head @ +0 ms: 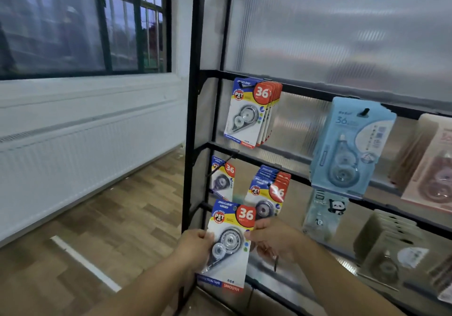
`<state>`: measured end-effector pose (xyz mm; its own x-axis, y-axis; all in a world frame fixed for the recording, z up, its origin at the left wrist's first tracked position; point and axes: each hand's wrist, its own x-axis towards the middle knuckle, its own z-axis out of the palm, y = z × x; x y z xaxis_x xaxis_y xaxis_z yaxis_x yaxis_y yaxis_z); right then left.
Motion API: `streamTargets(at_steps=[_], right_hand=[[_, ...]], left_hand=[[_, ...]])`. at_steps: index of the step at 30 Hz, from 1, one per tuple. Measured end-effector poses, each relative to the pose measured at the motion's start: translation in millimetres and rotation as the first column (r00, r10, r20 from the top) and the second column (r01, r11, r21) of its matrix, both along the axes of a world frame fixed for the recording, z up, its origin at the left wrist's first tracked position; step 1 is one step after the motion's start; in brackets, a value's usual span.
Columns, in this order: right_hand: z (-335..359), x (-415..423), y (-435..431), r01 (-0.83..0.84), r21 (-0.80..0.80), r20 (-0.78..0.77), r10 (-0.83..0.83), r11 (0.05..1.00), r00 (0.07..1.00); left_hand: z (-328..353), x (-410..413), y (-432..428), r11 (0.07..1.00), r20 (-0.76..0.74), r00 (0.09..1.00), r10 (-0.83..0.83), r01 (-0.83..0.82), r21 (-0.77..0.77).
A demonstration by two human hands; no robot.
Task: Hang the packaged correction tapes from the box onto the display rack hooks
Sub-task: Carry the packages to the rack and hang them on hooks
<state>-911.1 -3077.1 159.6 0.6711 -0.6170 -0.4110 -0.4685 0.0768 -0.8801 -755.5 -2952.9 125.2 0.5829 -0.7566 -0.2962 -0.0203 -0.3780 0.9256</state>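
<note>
I hold one packaged correction tape [227, 244], a blue, yellow and red card marked 36, upright in front of the black display rack [193, 110]. My left hand [195, 244] pinches its left edge. My right hand [271, 237] grips its right edge. Above it a hook [221, 165] juts from the second rail with a single pack [223, 178] behind it. A stack of the same packs [252, 113] hangs on the top rail, and another stack [270, 190] hangs to the right of the hook. The box is out of view.
Further right on the rack hang a light blue pack [352, 144], pink packs [433, 166], a panda pack [325, 214] and grey packs [389, 247]. A white radiator [85, 159] and a window [80, 22] fill the left wall. Wooden floor [117, 222] lies below.
</note>
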Motion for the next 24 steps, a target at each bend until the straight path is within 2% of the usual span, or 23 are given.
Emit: streamTargets(at_steps=[6, 10, 12, 15, 18, 21, 24], right_hand=[[-6, 24, -25, -0.04, -0.026, -0.086, 0.038, 0.999, 0.996], [2, 26, -32, -0.002, -0.025, -0.059, 0.001, 1.0, 0.998], [15, 26, -37, 0.053, -0.058, -0.004, -0.054, 0.997, 0.999], [35, 34, -40, 0.185, -0.138, 0.101, -0.171, 0.973, 0.98], [59, 46, -36, 0.306, -0.187, 0.237, -0.259, 0.934, 0.936], [98, 61, -25, 0.385, -0.227, 0.37, -0.287, 0.894, 0.884], [134, 76, -14, 0.462, -0.312, 0.45, -0.299, 0.83, 0.841]], left_hand=[[-1, 26, -16, 0.995, 0.104, 0.993, -0.059, 0.05, 0.088], [8, 34, -30, 0.989, 0.175, 0.975, -0.138, 0.127, 0.073], [19, 43, -42, 0.977, 0.18, 0.961, -0.21, 0.213, 0.006], [34, 60, -59, 0.958, 0.13, 0.962, -0.242, 0.258, -0.124], [56, 82, -73, 0.925, 0.199, 0.942, -0.271, 0.311, -0.216], [94, 103, -79, 0.863, 0.274, 0.914, -0.298, 0.381, -0.333], [131, 117, -82, 0.781, 0.268, 0.901, -0.341, 0.43, -0.452]])
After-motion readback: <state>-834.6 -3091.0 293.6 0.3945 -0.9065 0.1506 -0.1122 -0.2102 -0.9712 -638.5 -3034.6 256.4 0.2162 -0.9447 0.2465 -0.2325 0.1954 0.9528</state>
